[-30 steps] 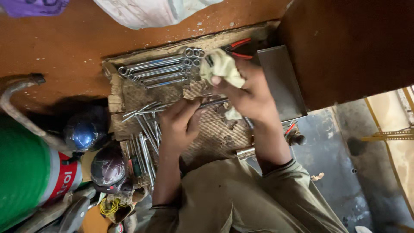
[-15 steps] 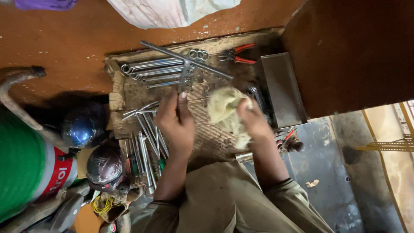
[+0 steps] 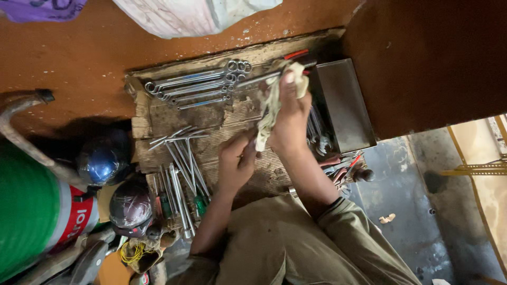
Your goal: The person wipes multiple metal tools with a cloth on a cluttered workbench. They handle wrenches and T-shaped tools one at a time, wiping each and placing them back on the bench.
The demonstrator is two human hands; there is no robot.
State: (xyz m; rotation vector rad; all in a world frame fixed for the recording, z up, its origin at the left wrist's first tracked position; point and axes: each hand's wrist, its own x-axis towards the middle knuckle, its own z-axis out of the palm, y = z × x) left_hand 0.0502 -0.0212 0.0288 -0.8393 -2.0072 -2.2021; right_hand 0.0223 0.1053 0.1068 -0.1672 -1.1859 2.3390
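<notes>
My right hand [image 3: 289, 119] is shut on a dirty pale cloth [image 3: 270, 108] and presses it around a long steel wrench [image 3: 253, 80], whose end sticks out to the left of the cloth. My left hand [image 3: 237, 161] is curled just below, at the cloth's hanging lower end; what it grips I cannot tell. Both hands hover over a worn wooden board [image 3: 211, 119]. A row of ring spanners [image 3: 195, 87] lies at the board's far edge. T-handle wrenches [image 3: 182, 153] lie to the left of my left hand.
A grey metal box [image 3: 343, 103] stands right of the board, with red-handled pliers [image 3: 296, 54] behind my right hand. Two helmets [image 3: 105, 161] [image 3: 129, 206] and a green drum [image 3: 31, 211] sit at left. A bent pipe [image 3: 21, 113] curves above the drum.
My right hand has moved with the cloth from the middle of the board up to its far right. The long wrench has shifted from lying diagonally into the cloth.
</notes>
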